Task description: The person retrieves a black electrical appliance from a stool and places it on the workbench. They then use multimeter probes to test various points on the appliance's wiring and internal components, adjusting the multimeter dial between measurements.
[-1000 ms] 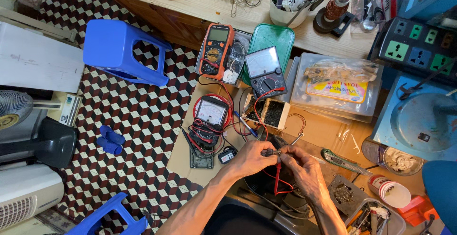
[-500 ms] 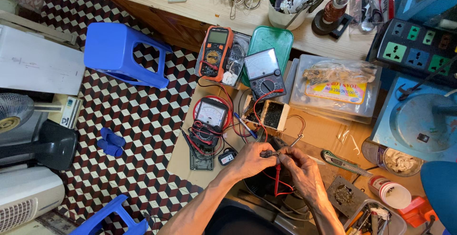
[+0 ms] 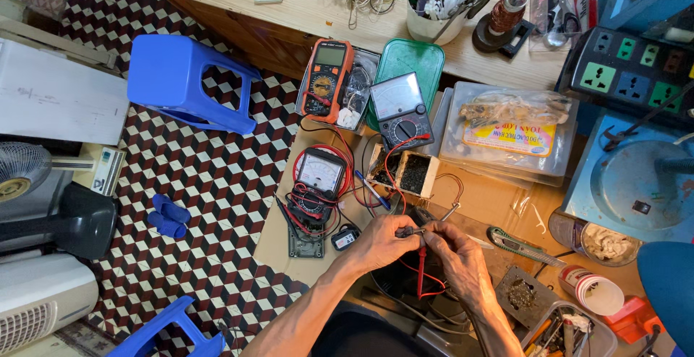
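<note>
Red probe (image 3: 420,266) pinched between both hands (image 3: 423,245); white cup (image 3: 431,20) holds pens, clear box (image 3: 506,129) a packet.

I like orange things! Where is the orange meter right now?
In the head view, the orange meter lies upper middle, at the wooden bench's edge, left of the green lid and above the hands.

Both forearms are bare from the elbow down, with no sleeve, watch, bracelet or glove on either. The left hand (image 3: 379,245) is lean, its knuckles and tendons standing out along the back, and its forearm shows sinewy lines running back from the wrist. The right hand (image 3: 463,263) looks the same: bony knuckles, bare fingers without rings, short nails. Just behind the wrists lies dark clothing, its kind unclear.
</note>
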### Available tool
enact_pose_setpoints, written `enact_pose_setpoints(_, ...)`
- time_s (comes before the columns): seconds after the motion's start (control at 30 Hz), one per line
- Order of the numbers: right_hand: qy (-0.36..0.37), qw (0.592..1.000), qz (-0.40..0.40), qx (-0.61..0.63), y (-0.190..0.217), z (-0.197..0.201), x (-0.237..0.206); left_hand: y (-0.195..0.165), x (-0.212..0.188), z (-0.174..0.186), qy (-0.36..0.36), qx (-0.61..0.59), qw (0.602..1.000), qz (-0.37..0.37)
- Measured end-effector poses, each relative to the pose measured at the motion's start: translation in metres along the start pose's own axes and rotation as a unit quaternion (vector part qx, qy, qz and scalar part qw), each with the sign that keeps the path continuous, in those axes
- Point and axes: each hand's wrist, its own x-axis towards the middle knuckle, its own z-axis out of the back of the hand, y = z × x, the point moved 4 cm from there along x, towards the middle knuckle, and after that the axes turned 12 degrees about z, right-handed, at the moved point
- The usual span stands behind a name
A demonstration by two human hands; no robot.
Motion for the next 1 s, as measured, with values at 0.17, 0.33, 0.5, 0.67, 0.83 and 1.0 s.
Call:
enact_pose_setpoints(0.17, -0.003, 0.999, 0.0, 0.041, 0.0, -0.002, 0.0, 0.0, -0.001, 0.0, -0.002, 0.002, 1.0, -0.001)
enact_pose_setpoints(0.33, -0.011, 1.0, -0.018, 0.018, 0.001, -0.002, -0.002, -0.002, -0.003, 0.001, -0.008, 0.01, 1.0, -0.01)
enact_pose_setpoints(0.5, -0.016, 1.0, -0.02, -0.013, 0.002, -0.002, -0.003, -0.001, -0.004, 0.002, -0.012, 0.011, 1.0, -0.004)
enact_pose_setpoints(0.67, -0.008, 1.0, -0.014, 0.025, 0.0, -0.003, -0.003, -0.001, -0.004, 0.002, -0.01, 0.016, 1.0, -0.007)
enact_pose_setpoints(0.83, -0.025, 0.999, -0.013, 0.021, 0.004, -0.003, -0.004, -0.002, -0.006, 0.0, -0.012, 0.028, 0.999, 0.022)
enact_pose_setpoints(1.0, -0.021, 0.999, 0.025, -0.026, 0.014, -0.004, -0.006, 0.005, -0.004, -0.004, -0.028, 0.01, 1.0, -0.006)
